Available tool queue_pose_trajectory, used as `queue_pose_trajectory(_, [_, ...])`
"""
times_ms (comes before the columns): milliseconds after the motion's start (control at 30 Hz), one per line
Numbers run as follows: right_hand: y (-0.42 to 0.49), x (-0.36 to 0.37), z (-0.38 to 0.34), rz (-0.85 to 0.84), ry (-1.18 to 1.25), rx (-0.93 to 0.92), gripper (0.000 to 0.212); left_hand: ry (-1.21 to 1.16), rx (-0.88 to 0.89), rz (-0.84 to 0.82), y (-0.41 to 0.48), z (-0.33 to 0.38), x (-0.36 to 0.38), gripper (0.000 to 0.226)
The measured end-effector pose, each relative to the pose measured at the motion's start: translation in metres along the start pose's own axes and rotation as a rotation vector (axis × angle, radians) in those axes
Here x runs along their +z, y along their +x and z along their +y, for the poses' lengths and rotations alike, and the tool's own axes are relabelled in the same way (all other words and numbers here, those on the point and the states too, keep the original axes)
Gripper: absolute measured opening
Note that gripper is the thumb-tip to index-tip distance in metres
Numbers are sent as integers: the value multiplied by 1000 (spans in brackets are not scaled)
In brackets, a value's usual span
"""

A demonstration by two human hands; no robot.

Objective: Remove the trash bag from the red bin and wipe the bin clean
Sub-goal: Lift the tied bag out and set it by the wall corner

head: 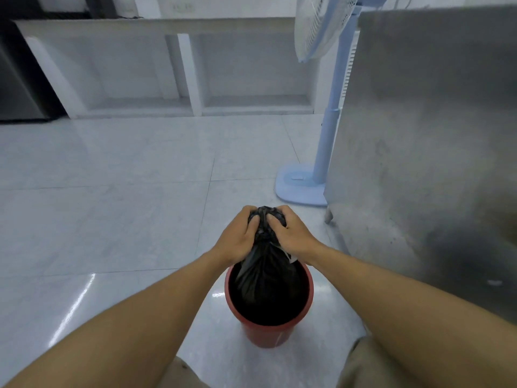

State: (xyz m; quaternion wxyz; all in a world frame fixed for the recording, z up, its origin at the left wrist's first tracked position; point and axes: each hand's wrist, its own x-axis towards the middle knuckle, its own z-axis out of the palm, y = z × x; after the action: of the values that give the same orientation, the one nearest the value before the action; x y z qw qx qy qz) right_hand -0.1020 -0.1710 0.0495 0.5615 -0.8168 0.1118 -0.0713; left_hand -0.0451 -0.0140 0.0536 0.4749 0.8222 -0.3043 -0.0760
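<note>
Tearing as the likeliest trouble, judged from here: thin black plastic bunched tight in the grip, liable to split or slide out of the fingers if hauled up sharply against whatever weight lies below or against suction inside the bin. Also possible: tipping the bin over, or lifting it along with the bag, with neither hand free to steady it. Grip fully closed, no gap: left hand (240,234) and right hand (291,233) side by side, fingers curled round the gathered neck of the trash bag (265,273), thumbs pressed on the near side. Below the hands, neck fanning out into the bag's body, most of it down inside the red bin (265,335), not yet clear of the rim. Bin upright on the glossy tiled floor (112,191), in front of the person. Farther off to the right, pale blue pedestal fan (328,152) and, just beside it, a steel cabinet (419,135); white built-in shelving (156,26) along the back wall.
</note>
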Motion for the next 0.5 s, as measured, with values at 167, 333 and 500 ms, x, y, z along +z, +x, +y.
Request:
queue_pose_trajectory(167, [25, -6, -45, 116, -59, -165, 14, -80, 0, 72, 28, 37, -30, 29])
queue_pose_trajectory(333, [55, -14, -106, 194, -48, -286, 19, -91, 31, 187, 64, 73, -69, 32])
queue_pose_trajectory(500, [92, -16, -144, 202, -16, -343, 18, -8, 75, 270, 105, 84, -103, 24])
